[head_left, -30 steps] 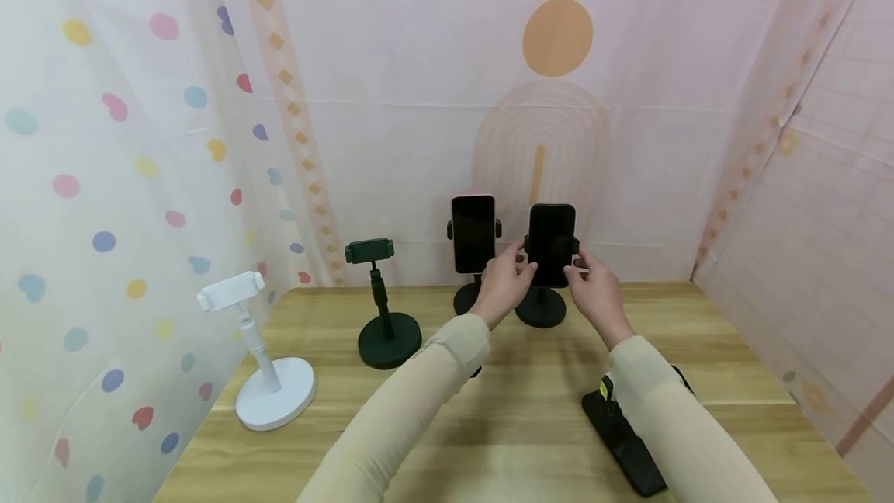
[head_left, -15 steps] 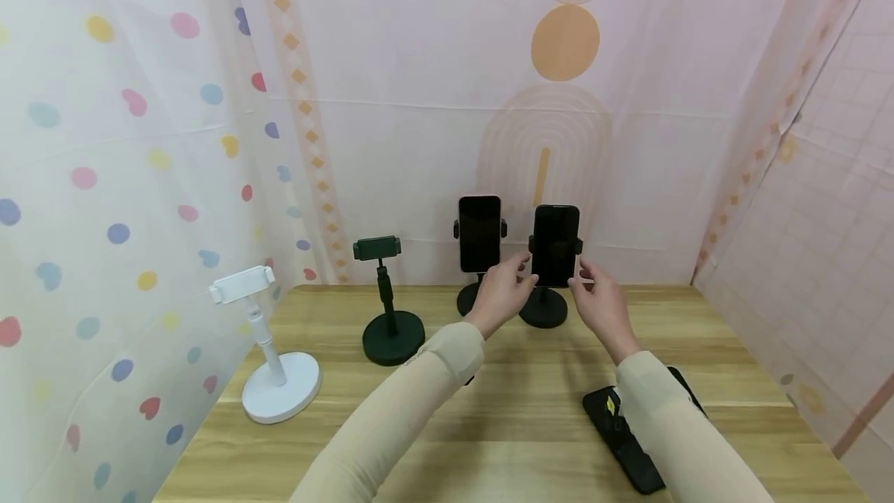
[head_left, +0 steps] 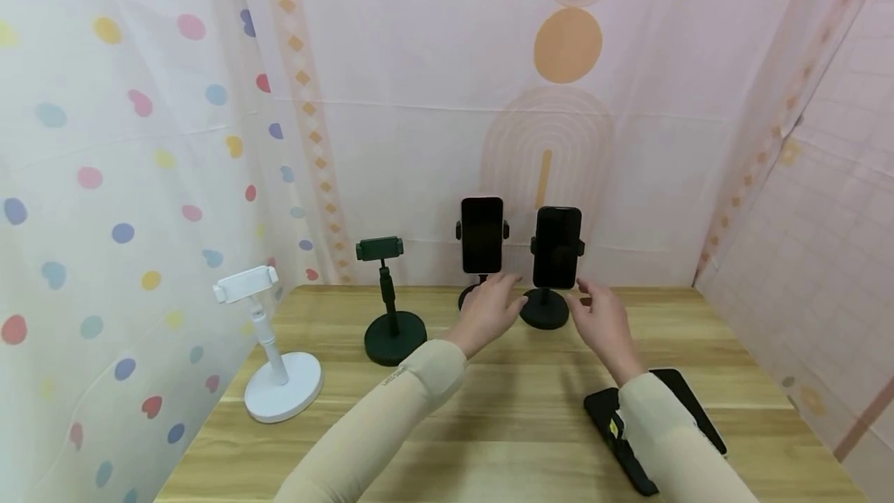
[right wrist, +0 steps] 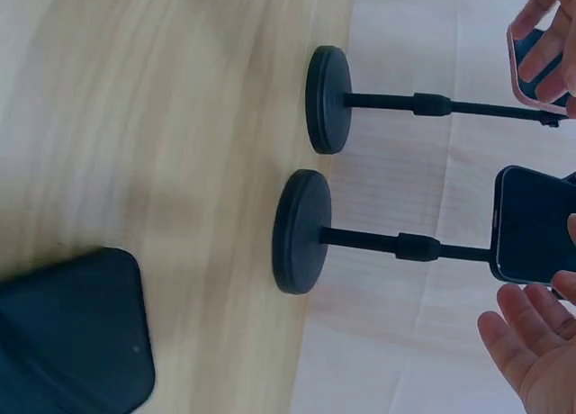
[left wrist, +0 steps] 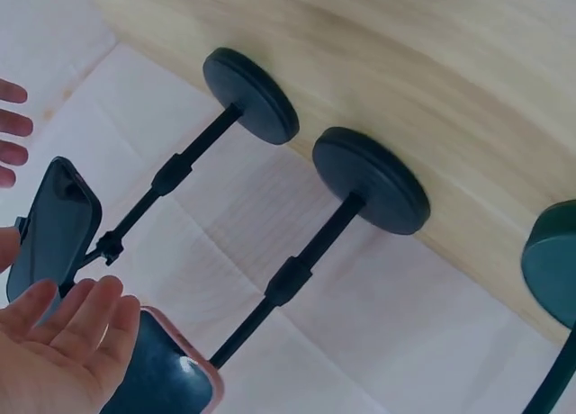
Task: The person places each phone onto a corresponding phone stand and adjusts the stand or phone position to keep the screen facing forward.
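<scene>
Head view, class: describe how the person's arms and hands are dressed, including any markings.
Both arms wear long, plain cream sleeves reaching the wrists: the left sleeve and the right sleeve. A small dark marking sits near the left cuff, too small to read. The left hand and right hand are bare, with no gloves or rings visible.

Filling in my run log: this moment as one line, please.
left hand: empty | right hand: empty | dark-edged phone: mounted in black stand | green stand: no phone

four phone stands [head_left: 395,340] in front of you, one of them white, one green, two black, two phones [head_left: 556,248], your two hands [head_left: 485,309] [head_left: 601,322], one worktop [head_left: 513,410], dark flat things [head_left: 687,404] too covered to count
</scene>
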Tool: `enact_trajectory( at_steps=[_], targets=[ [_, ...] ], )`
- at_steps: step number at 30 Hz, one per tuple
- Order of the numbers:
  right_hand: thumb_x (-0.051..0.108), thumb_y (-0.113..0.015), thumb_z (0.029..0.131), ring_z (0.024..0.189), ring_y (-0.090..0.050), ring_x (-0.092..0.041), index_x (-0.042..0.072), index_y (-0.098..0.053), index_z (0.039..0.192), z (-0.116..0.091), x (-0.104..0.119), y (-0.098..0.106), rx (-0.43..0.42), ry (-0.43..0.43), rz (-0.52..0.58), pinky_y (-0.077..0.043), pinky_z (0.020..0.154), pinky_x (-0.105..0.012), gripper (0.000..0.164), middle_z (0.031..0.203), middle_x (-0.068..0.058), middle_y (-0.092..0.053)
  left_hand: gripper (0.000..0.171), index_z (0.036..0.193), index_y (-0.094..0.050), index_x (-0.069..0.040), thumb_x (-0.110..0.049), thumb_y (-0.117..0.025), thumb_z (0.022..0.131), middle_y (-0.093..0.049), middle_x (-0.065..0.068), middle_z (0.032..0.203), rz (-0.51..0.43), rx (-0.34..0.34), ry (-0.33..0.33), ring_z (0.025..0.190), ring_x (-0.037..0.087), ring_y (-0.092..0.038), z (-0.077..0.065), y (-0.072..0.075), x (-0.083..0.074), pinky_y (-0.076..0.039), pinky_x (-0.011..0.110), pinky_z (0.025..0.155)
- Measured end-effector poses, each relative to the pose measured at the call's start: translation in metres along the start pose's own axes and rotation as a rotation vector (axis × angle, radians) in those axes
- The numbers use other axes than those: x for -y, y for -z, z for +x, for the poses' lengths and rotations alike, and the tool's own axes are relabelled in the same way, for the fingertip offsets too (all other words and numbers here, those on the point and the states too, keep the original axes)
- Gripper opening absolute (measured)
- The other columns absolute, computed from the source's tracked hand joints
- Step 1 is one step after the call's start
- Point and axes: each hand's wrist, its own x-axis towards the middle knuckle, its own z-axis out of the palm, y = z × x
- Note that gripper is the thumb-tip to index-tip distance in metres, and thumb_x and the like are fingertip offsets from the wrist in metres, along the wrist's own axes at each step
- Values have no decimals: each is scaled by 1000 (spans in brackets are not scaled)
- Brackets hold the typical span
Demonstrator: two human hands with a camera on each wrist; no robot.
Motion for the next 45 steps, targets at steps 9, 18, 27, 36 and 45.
enact_trajectory(
  at_steps=[9,18,27,36,45],
  targets=[
    [24,-58,95,106,-56,-39,-5,-52,132,-27,-11,-12,24,47,-126,-51,82,-56,47,127,-29,-54,45,133,-55,-5,-32,-56,96,-62,17,125,162,-10,-98,108,29,-59,-24,-4,18,-54,45,87],
    [26,-66,90,106,-57,-42,-7,-58,125,-57,-18,-19,34,129,-282,-50,86,-57,49,121,-29,-59,45,126,-61,-6,-34,-63,91,-66,16,119,304,26,-40,104,30,-62,-67,5,45,-54,48,87],
    [31,-69,87,106,-57,-38,-5,-59,125,-84,-28,-26,127,163,-408,-51,84,-55,53,121,-23,-60,47,122,-61,-1,-33,-67,88,-65,19,114,309,55,55,99,33,-61,-108,11,67,-56,47,75],
    [39,-70,83,102,-59,-37,-4,-62,121,-105,-38,-23,186,202,-481,-52,82,-53,59,115,-23,-63,53,118,-62,3,-32,-75,80,-65,23,108,278,97,85,91,37,-62,-144,8,80,-56,50,69],
    [44,-71,80,104,-57,-39,-4,-63,119,-113,-39,-24,232,165,-511,-50,83,-56,63,116,-24,-62,52,118,-60,4,-30,-74,81,-62,28,114,207,186,204,97,42,-59,-158,6,93,-53,57,73]
  ],
)
